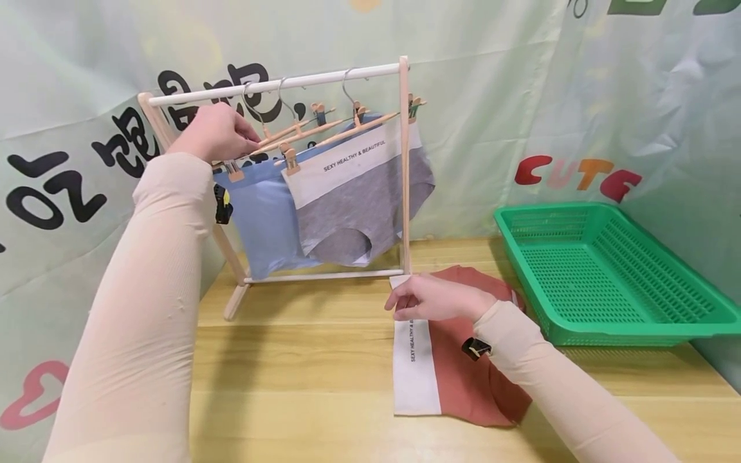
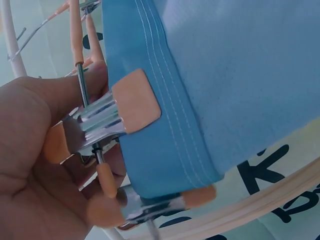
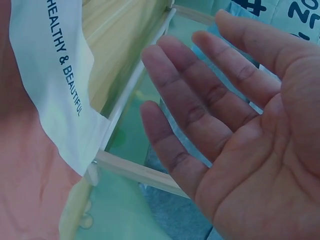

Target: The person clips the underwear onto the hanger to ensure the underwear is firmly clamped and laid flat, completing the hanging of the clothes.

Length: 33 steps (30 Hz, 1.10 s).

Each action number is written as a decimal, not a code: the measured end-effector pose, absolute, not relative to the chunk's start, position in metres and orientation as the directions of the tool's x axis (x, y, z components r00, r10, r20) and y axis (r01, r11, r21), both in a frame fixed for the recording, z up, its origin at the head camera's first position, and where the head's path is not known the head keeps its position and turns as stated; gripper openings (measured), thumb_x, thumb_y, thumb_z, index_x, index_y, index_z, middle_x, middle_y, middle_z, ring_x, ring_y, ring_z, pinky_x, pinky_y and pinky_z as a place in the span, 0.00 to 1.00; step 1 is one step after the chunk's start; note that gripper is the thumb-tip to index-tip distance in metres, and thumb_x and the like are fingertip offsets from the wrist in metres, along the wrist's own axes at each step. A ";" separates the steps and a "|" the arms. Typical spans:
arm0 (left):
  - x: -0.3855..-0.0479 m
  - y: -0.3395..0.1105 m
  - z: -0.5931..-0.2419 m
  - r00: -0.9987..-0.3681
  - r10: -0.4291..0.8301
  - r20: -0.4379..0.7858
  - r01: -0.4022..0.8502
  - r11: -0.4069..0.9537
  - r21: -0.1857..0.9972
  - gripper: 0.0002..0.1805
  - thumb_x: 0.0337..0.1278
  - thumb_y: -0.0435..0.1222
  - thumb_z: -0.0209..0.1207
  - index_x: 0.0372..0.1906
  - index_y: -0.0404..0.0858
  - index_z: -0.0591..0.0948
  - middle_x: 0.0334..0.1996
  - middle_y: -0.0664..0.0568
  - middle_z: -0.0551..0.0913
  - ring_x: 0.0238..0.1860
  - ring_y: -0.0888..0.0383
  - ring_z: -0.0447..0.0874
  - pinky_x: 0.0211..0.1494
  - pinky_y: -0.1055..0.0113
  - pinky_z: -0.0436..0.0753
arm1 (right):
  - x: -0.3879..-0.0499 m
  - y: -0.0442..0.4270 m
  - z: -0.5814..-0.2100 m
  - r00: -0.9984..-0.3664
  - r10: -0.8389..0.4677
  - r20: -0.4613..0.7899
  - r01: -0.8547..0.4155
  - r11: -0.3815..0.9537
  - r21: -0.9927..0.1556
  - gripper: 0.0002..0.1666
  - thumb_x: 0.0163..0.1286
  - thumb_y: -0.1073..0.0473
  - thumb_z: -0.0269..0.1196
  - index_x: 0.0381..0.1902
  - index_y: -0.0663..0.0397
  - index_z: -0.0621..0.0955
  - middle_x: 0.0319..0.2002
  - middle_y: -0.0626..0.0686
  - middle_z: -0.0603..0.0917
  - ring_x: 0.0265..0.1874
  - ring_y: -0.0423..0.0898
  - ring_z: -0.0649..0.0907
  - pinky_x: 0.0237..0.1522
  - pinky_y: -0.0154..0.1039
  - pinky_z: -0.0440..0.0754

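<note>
My left hand (image 1: 217, 132) pinches the end of a wooden clip hanger (image 2: 107, 179) near the rack's left side. Beside the fingers, a clip (image 2: 137, 102) grips the waistband of blue underwear (image 1: 260, 218). A second clip (image 2: 200, 196) shows just below it. In front of the blue pair hangs grey underwear (image 1: 350, 199) with a white printed waistband, on another hanger. My right hand (image 1: 437, 298) hovers over rust-red underwear (image 1: 463, 354) lying on the table; its fingers (image 3: 190, 107) are loosely bent and nothing lies in the palm.
The small rack has a white top bar (image 1: 324, 78) and wooden posts (image 1: 404, 193); several hanger hooks hang from the bar. A green plastic basket (image 1: 613, 337) stands at the right on the wooden table (image 1: 289, 386). A printed cloth (image 1: 463, 148) backs the scene.
</note>
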<state>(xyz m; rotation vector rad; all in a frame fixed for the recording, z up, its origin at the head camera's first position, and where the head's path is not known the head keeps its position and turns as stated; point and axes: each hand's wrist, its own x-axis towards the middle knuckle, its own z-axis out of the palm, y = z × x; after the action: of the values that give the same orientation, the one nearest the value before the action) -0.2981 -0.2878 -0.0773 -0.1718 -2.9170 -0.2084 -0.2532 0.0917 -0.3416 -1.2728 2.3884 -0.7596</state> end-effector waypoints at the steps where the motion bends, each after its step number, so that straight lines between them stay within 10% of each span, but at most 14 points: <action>1: -0.298 -0.289 -0.078 -0.969 0.097 0.226 0.128 0.983 0.129 0.17 0.72 0.41 0.65 0.56 0.35 0.90 0.39 0.47 0.93 0.49 0.46 0.80 0.49 0.56 0.76 | -0.253 0.092 -0.342 -0.550 -0.834 -0.042 -0.657 0.464 -0.594 0.14 0.78 0.57 0.68 0.57 0.54 0.88 0.42 0.45 0.91 0.41 0.33 0.86 0.50 0.32 0.85; 18: -0.280 -0.321 -0.073 -0.943 -0.139 0.302 -0.040 0.949 0.313 0.22 0.70 0.43 0.65 0.61 0.34 0.88 0.34 0.55 0.90 0.53 0.48 0.75 0.45 0.60 0.74 | -0.253 0.091 -0.349 -0.564 -0.820 -0.091 -0.625 0.497 -0.601 0.14 0.78 0.55 0.67 0.56 0.54 0.88 0.41 0.45 0.91 0.41 0.33 0.85 0.50 0.33 0.84; 25: -0.264 -0.330 -0.072 -0.912 -0.262 0.315 -0.129 0.914 0.385 0.20 0.72 0.49 0.62 0.60 0.45 0.90 0.71 0.34 0.75 0.71 0.41 0.65 0.58 0.52 0.73 | -0.255 0.092 -0.355 -0.567 -0.818 -0.097 -0.619 0.501 -0.605 0.16 0.79 0.55 0.67 0.58 0.57 0.87 0.44 0.52 0.92 0.42 0.33 0.85 0.49 0.33 0.83; 29: -0.253 -0.339 -0.074 -0.899 -0.304 0.314 -0.146 0.886 0.440 0.14 0.71 0.49 0.64 0.54 0.54 0.93 0.44 0.63 0.91 0.62 0.51 0.70 0.52 0.58 0.73 | -0.256 0.093 -0.356 -0.571 -0.813 -0.110 -0.606 0.509 -0.612 0.16 0.79 0.55 0.66 0.58 0.57 0.87 0.44 0.53 0.93 0.41 0.34 0.86 0.49 0.33 0.84; 33: -0.245 -0.346 -0.083 -0.893 -0.327 0.311 -0.153 0.867 0.473 0.17 0.70 0.47 0.66 0.59 0.50 0.91 0.16 0.78 0.79 0.51 0.56 0.70 0.51 0.58 0.72 | -0.258 0.092 -0.357 -0.580 -0.806 -0.118 -0.592 0.517 -0.619 0.16 0.79 0.55 0.66 0.58 0.56 0.87 0.44 0.53 0.92 0.41 0.34 0.86 0.48 0.33 0.83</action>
<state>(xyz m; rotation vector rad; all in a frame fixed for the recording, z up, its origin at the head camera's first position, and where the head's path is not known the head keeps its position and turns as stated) -0.2446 -0.3463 -0.0825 0.3551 -2.6545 -0.6285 -0.2575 0.0923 -0.3572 -1.1527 2.3693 -0.7485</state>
